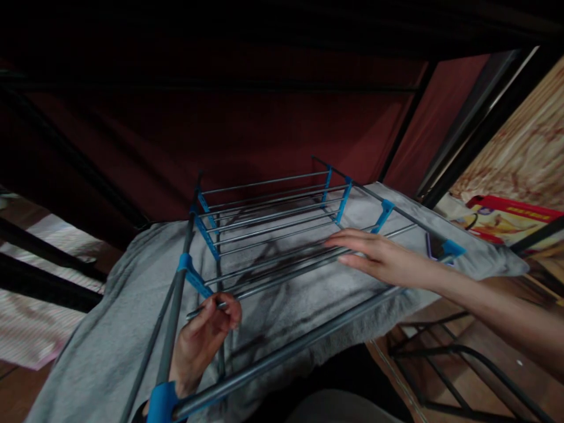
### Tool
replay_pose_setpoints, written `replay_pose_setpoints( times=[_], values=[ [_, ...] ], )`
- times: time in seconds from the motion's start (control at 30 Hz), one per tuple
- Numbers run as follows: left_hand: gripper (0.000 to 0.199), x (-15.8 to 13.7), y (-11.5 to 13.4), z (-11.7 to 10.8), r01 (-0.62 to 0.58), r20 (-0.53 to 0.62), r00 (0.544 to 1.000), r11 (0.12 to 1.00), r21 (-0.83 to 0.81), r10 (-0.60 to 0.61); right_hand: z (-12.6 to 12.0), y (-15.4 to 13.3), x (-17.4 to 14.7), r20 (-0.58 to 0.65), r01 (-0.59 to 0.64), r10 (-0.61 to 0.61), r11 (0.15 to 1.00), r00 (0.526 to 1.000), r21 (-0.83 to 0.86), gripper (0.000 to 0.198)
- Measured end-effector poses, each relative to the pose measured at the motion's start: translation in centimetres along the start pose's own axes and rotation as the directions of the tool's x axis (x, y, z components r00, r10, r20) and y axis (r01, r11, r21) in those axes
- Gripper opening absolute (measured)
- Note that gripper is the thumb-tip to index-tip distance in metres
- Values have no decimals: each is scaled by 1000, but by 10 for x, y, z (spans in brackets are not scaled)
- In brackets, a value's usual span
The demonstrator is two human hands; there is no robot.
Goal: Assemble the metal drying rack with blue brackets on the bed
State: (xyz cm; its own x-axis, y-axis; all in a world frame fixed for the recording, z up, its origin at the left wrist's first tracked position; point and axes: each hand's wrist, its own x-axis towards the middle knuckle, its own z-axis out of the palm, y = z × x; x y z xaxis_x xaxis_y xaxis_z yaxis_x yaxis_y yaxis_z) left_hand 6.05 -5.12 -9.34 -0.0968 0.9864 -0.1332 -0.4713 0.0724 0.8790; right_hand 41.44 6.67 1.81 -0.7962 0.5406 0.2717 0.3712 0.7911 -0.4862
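Where the grey-tubed rack [291, 348] lies across the grey blanket [118, 346], some of its bars look to be in place and at least one does not. Toward the far side, several thin bars span the left far bracket [206, 236] and the right far bracket [344, 202], and they seem seated at both ends. Nearer the person, a loose rod [273, 281] slants across the rack, its left end poking out beside the left near bracket [196, 281] – apparently not fitted into it.

The left hand [207, 335] has its fingers curled closely round that rod near this end, thumb against the forefinger side. The right hand [379, 255] is stretched over the rack with fingers long and fairly straight, a gap between thumb and forefinger; its tips are by the rod, though whether they touch it I cannot tell. It also hides the rod's right end, near the right near bracket [383, 215], so the state of that joint is unclear.

Judging from this, the frame and far section look assembled, while seating the held rod seems to be left – perhaps along with other bars
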Motion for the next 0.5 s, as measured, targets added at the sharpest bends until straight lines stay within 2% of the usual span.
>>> replay_pose_setpoints(
  times=[0.07, 0.13, 0.23, 0.3, 0.4, 0.5],
  values=[
    [36, 0, -2, 1, -6, -2, 1000, 1000, -27, 6, 20, 11, 33, 125, 79, -64, 990, 990, -118, 43],
    [37, 1, -3, 1, -7, 12, 1000, 999, -34, 8, 43, 13, 57, 256, 134, -77, 968, 964, -214, 44],
    [41, 3, -1, -3, -6, -3, 1000, 1000, -28, 6, 72, 9, 78, 366, 207, -82, 925, 927, -317, 33],
    [45, 5, 1, -10, -3, -55, 998, 1000, 4, 4, 83, 8, 86, 369, 234, -87, 897, 925, -376, 28],
    [61, 6, 3, -26, 40, -154, 988, 991, 128, -21, 85, 13, 92, 334, 230, -81, 871, 939, -435, 32],
    [56, 8, 5, -44, 115, -254, 966, 970, 215, -59, 78, 17, 95, 293, 188, -50, 865, 955, -465, 39]
  ],
)
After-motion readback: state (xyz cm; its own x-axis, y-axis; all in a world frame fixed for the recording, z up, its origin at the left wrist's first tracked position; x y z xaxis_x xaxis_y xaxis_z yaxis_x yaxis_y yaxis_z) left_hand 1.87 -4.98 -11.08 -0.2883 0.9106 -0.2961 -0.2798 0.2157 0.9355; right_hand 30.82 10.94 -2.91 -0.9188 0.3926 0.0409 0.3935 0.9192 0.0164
